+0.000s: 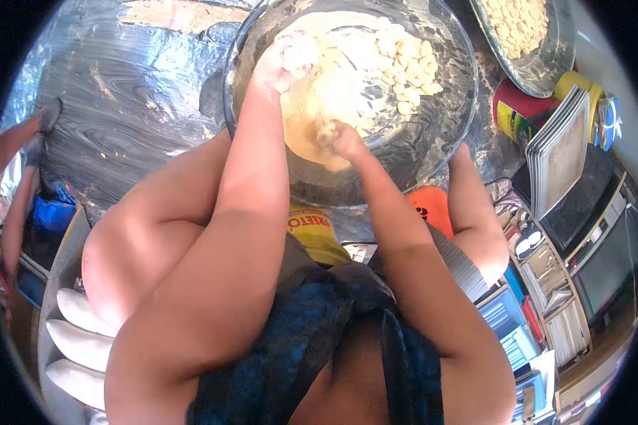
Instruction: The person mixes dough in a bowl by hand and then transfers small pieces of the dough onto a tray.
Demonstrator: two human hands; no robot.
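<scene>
A wide dark basin [443,134] sits in front of me, between my legs, with pale flour [337,92] spread over its bottom. My left hand [285,62] is inside at the upper left, its fingers curled and whitened with flour; bright light washes out what they hold. Lower down, near the basin's middle, my right hand [342,139] is closed, with floury fingers pressed into a tan patch of the flour. Flat, rounded pale dough pieces [410,67] lie heaped on the basin's right side, apart from both hands.
A second basin [546,74] of similar pieces stands at upper right. Beside it are a red tub [521,110], a yellow tub [581,85] and a stack of thin trays [560,149]. Shelves [546,283] line the right. Another person's legs [21,184] show at far left.
</scene>
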